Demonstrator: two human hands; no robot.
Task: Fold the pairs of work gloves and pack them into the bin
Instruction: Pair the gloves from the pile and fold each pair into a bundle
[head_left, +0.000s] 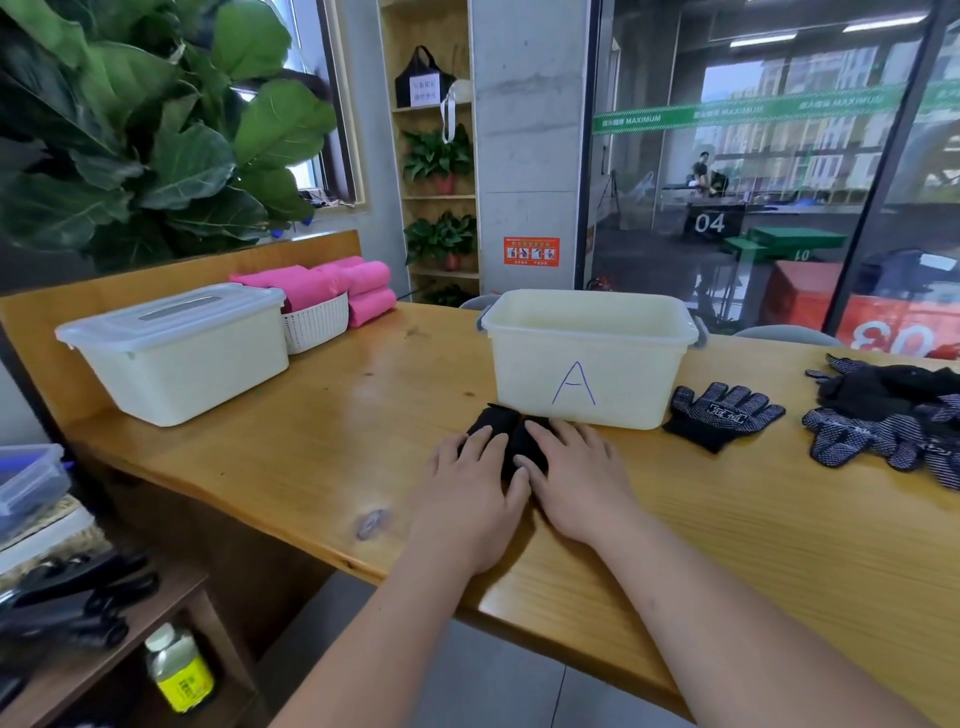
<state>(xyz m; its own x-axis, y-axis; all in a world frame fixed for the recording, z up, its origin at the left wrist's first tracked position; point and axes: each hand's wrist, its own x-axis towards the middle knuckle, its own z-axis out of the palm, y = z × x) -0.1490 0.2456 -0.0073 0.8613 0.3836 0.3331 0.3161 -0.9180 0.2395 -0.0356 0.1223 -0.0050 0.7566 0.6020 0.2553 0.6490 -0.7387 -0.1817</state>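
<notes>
Glossy varnished wood table (363, 415), matt cream plastic bin (587, 358), black knit gloves (722, 415) with dotted grip.

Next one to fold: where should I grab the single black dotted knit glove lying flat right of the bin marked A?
Probably the cuff of the black dotted knit glove, from the near side: it lies flat, dotted palm up, cuff nearest you.

1. The left hand (470, 499) and the right hand (571, 483) are both bare, fingers and backs uncovered
2. The left forearm (374, 649) and the right forearm (727, 613) are bare too, all the way to the bottom edge of the view
3. The fingernails look short and plain, though they show too small to tell more
4. Both wrists are uncovered as well
</notes>
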